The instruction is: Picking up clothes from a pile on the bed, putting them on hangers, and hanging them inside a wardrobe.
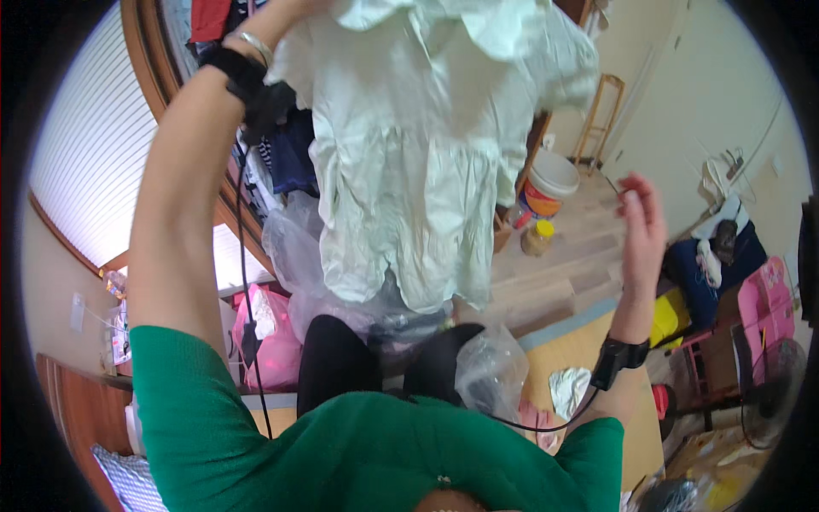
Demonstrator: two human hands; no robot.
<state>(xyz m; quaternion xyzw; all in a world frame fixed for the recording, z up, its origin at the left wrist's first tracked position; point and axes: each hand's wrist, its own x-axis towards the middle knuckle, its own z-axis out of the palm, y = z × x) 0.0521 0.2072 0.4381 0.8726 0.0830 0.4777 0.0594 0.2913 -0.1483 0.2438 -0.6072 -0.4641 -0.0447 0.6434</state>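
Observation:
A pale mint-white short-sleeved garment [409, 153] with a wide collar and a gathered lower part hangs spread out before me at the top centre. My left hand [313, 8] is at the garment's collar near the top edge, largely hidden by the cloth and the edge of view, so its grip cannot be made out. On that wrist are a silvery bangle [256, 46] and a black strap [233, 70]. Off to the garment's right, my right hand [643, 221] is raised, touching nothing, its fingers slightly curled and apart. A black band with a cable [617, 365] is around the right wrist.
Dark clothes [288, 153] hang behind the garment at left. Below them are clear plastic bags [297, 256] and a pink bag [275, 345]. A white bucket [553, 173] and a yellow-lidded jar [536, 240] stand on the floor. Right of my knees is a light wooden surface [627, 429].

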